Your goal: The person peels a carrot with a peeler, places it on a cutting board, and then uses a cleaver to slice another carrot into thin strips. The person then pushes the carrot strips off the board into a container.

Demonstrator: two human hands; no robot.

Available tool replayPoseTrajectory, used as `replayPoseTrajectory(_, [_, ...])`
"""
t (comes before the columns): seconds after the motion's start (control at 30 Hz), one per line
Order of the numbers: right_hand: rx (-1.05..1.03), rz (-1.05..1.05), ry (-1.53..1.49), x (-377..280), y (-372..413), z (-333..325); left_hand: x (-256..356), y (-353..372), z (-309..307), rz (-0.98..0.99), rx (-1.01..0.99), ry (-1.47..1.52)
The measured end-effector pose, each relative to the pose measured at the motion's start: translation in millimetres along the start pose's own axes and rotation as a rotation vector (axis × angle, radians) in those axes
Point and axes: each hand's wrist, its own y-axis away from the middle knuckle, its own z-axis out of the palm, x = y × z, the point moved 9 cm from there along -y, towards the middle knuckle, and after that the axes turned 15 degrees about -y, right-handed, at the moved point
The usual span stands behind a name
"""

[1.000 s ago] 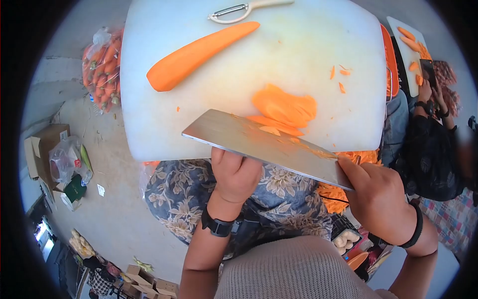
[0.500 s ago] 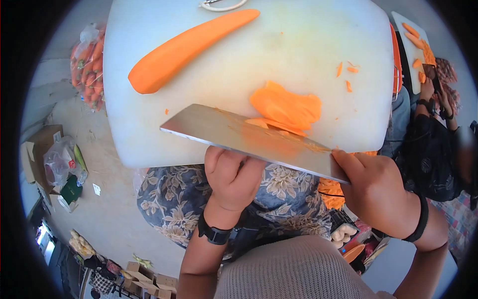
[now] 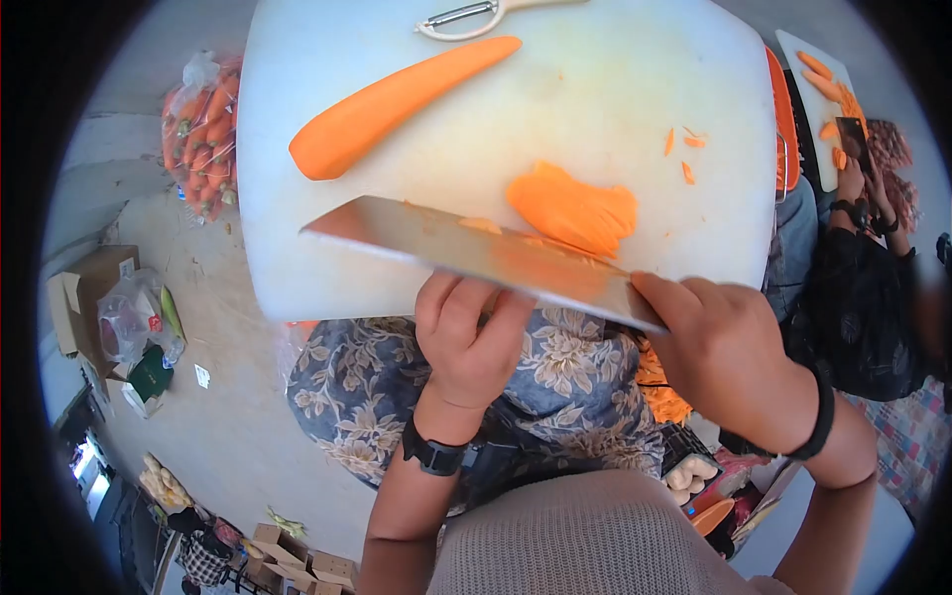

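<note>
My right hand (image 3: 724,342) grips a broad cleaver (image 3: 486,248) at its handle end, the blade slanting across the near side of the white cutting board (image 3: 635,79). Shreds of orange cling to the blade's face. My left hand (image 3: 471,342) is curled against the near edge of the blade; its fingertips and anything beneath them are hidden behind the steel. Just beyond the blade lies a fanned pile of thin carrot slices (image 3: 575,206). A whole peeled carrot (image 3: 397,107) rests farther off to the left, below a vegetable peeler (image 3: 471,18).
Small carrot scraps (image 3: 687,173) dot the board's right side. A plastic bag of carrots (image 3: 203,139) stands at left, above a cardboard box (image 3: 94,288). To the right, a co-worker's hands (image 3: 853,183) work with a knife at another board (image 3: 818,99). Shredded carrot (image 3: 666,402) shows under my right wrist.
The cleaver and my right hand have shifted slightly left and up. My left hand stays beside the blade. The view has moved a little, showing more of the peeler.
</note>
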Motion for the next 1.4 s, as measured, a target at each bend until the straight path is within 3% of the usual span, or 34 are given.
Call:
replayPoseTrajectory(0.07, [0.013, -0.005, -0.001, -10.3, 13.4, -7.6, -0.8, 8.2, 1.7, -0.009, -0.010, -0.012])
replayPoseTrajectory(0.13, [0.030, -0.007, -0.002, -12.2, 20.7, -11.1, -10.2, 14.1, 6.7, -0.114, -0.047, 0.160])
replayPoseTrajectory(0.23, [0.026, -0.081, 0.059, -16.8, 25.3, -12.7, -3.1, 8.5, 1.3, -0.011, -0.049, 0.021])
replayPoseTrajectory(0.57, [-0.027, 0.000, 0.076, -7.5, 41.5, -13.5, -0.8, 10.9, -0.6, 0.000, -0.050, 0.026])
replayPoseTrajectory(0.63, [-0.050, 0.008, 0.089, -5.1, 41.8, -12.1, -18.5, 19.9, 13.7, -0.254, -0.170, 0.269])
replayPoseTrajectory(0.67, [-0.055, 0.003, 0.088, -4.0, 40.9, -11.3, -19.6, 19.4, 14.6, -0.258, -0.173, 0.271])
replayPoseTrajectory(0.73, [-0.065, -0.004, 0.087, -2.3, 38.6, -9.5, -5.2, 7.9, -0.8, -0.045, -0.036, 0.074])
replayPoseTrajectory(1.13, [-0.101, 0.060, 0.038, 15.6, -1.3, 13.9, -1.5, -3.1, -0.8, -0.042, -0.059, 0.027])
replayPoseTrajectory(1.2, [0.010, -0.073, 0.020, 13.8, -13.2, 21.3, -0.7, -4.6, -1.7, -0.028, -0.065, 0.015])
replayPoseTrajectory(1.4, [0.036, -0.064, 0.033, 15.0, -13.8, 23.4, -3.2, -0.2, 2.0, 0.003, 0.018, 0.040])
